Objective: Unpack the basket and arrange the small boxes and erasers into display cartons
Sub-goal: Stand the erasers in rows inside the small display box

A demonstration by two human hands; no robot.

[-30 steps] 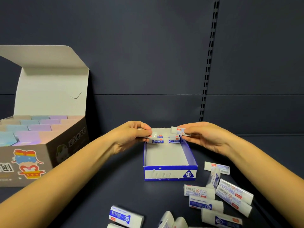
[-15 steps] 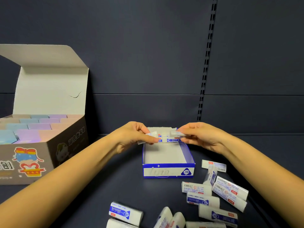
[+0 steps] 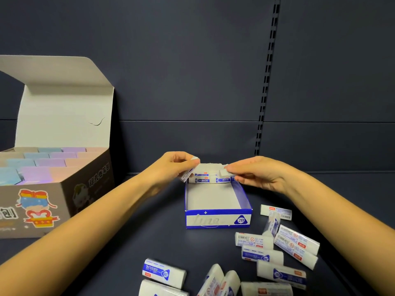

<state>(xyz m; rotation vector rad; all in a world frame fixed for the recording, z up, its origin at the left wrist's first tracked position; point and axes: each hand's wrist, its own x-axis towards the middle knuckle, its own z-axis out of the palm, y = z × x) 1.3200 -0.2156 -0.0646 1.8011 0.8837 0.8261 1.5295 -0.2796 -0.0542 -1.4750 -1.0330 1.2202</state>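
Fingers (image 3: 185, 158) of my left hand (image 3: 168, 169) pinch an eraser (image 3: 188, 175) at the carton's (image 3: 218, 220) far left corner. My right hand (image 3: 258, 174) pinches a second eraser (image 3: 223, 173) just above the row (image 3: 211, 180) lying along the carton's back wall. Carton sits mid-shelf (image 3: 149, 242). Loose erasers (image 3: 256, 240) are scattered toward the shelf's front right. Big open box (image 3: 64, 195) stands at the left edge.

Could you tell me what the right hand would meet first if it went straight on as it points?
Probably the white wrapped eraser that the left hand pinches, across the blue-and-white cardboard carton's far end; depth is unclear.
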